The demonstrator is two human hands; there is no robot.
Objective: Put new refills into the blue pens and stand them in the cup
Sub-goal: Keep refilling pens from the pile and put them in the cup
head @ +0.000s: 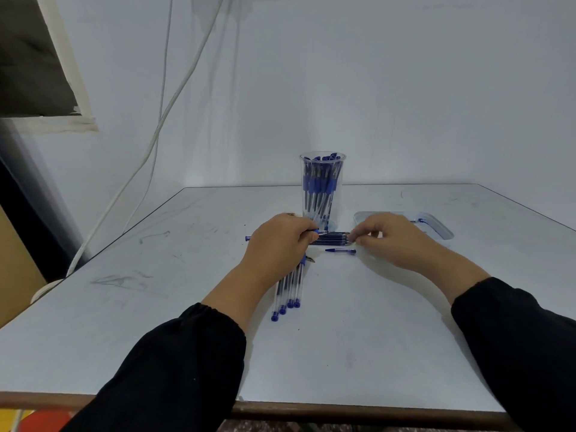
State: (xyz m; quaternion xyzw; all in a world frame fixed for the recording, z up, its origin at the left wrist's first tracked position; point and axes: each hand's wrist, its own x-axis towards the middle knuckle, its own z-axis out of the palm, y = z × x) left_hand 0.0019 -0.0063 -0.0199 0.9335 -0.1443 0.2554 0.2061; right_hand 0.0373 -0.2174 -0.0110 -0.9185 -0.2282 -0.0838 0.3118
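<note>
Blue pen (313,232) gripped by left hand (277,241)

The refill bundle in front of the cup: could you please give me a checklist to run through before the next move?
1. Left hand grips a pen: ok, its blue end shows left of the hand.
2. Right hand pinches the refill bundle: ok.
3. A single refill separated out: cannot tell.
4. Clear cup upright behind the hands, already holding blue pens: ok.
5. Empty pen barrels lying within reach under the left wrist: ok.
6. Loose blue pen tip resting on the table, clear of both hands: ok.
</note>
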